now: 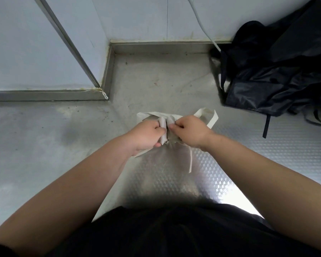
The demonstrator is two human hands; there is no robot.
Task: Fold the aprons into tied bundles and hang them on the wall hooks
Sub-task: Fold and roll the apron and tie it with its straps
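Observation:
A folded beige apron bundle (153,118) lies on the steel counter (44,138) in the middle of the head view, mostly covered by my hands. My left hand (146,135) grips a white strap wrapped around the bundle. My right hand (188,131) pinches the strap just to the right of it. A loop of white strap (210,116) sticks out to the right of the bundle, and a loose strap end (190,160) trails toward me.
A heap of black aprons (278,75) lies at the back right of the counter, with a black strap (266,126) hanging toward me. A white wall panel juts out at the left (35,52). A white cable (202,21) runs down the back wall.

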